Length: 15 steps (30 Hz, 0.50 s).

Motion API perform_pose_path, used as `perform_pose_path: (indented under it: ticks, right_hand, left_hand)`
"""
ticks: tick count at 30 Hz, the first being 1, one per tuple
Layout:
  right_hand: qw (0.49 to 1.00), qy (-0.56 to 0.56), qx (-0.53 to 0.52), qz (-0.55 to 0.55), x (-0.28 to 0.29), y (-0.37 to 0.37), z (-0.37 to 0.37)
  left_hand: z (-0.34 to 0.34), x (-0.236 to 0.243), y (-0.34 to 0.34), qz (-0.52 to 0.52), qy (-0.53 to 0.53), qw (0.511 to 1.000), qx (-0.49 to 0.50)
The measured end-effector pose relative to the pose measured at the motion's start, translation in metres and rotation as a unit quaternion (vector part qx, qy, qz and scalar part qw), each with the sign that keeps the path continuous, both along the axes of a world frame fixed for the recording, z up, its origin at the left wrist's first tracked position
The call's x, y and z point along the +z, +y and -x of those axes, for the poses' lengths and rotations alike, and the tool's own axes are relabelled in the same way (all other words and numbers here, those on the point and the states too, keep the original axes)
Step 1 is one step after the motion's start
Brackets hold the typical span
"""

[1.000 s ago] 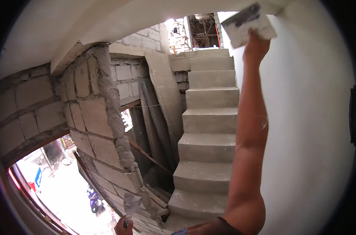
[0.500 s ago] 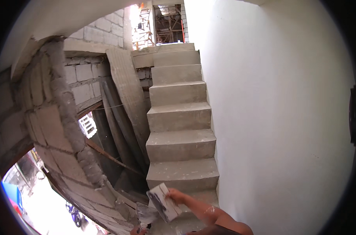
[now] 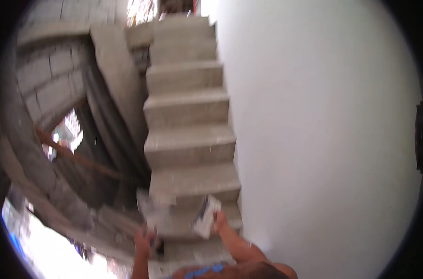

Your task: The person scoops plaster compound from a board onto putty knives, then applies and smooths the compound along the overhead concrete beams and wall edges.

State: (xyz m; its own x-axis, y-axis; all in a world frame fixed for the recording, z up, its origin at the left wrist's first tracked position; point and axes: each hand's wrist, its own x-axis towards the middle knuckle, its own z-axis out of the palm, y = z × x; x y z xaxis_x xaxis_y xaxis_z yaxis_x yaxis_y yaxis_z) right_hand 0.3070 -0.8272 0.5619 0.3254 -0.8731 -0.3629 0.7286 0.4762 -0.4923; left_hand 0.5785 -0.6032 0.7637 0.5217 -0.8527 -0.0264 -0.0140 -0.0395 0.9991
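At the lower middle, my left hand (image 3: 144, 242) grips the handle of a wide-bladed putty knife (image 3: 153, 204), smeared by motion. Just to the right, my right hand (image 3: 219, 223) has its fingers closed on a flat, whitish rectangular plastering blade (image 3: 206, 214) with dark patches. Both tools are held in the air over the lower treads of a grey concrete staircase (image 3: 189, 149). The two tools are apart, with a small space between them.
A smooth white wall (image 3: 323, 121) borders the stairs on the right. On the left are a rough block wall (image 3: 53, 195), grey boards (image 3: 109, 130) leaning in a dark recess, a brown plank (image 3: 81, 158) and a bright opening at lower left. An opening tops the stairs.
My right hand has come down from high at upper right to low in front of the stairs. My left hand has risen slightly. The view has tipped downward and the staircase sits further left.
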Motion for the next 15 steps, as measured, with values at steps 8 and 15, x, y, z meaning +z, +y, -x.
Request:
perform_pose_path:
  ticks: [8, 15]
  right_hand:
    - [0.937, -0.319, 0.055, 0.129, 0.226, 0.007, -0.015]
    - [0.943, -0.191, 0.1, 0.253, 0.279, 0.04, -0.021]
  left_hand:
    - [-0.01, 0.096, -0.085, 0.173, 0.143, 0.962, -0.153]
    - [-0.022, 0.083, -0.066, 0.184, 0.024, 0.964, -0.189]
